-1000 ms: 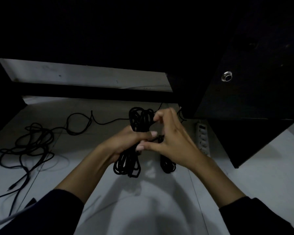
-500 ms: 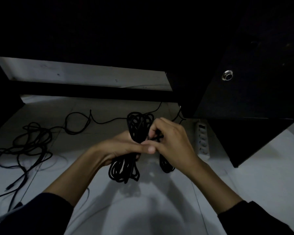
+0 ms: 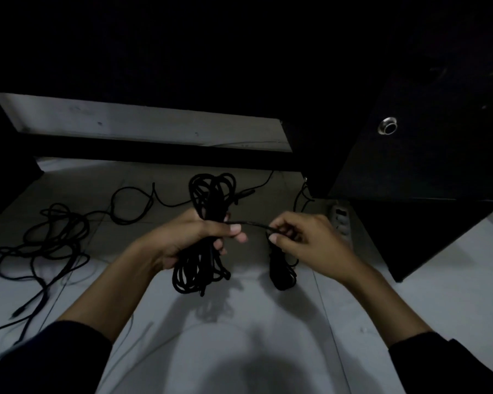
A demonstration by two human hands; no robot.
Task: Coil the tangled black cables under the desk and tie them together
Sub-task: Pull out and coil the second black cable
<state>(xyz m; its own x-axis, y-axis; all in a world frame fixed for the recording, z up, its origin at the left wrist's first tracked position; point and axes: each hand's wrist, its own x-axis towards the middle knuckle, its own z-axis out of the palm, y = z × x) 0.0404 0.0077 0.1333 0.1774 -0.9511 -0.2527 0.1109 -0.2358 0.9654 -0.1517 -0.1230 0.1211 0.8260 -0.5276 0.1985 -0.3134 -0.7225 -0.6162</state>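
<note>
Drawn apart from the coiled cables (image 3: 204,234): right hand (image 3: 305,240), pinching a taut loose end (image 3: 254,224); left hand (image 3: 188,237) gripping the coil's middle above the floor (image 3: 268,336). Tying underway, apparently; next, wrapping that end around. More tangled cables (image 3: 46,240) left.

A pale tiled floor (image 3: 268,336) fills the lower half of the frame. At right stands a dark cabinet (image 3: 427,166) with a small round metal lock (image 3: 387,129). A white power strip (image 3: 342,223) lies at its foot. A pale horizontal board (image 3: 143,120) crosses the upper left.
</note>
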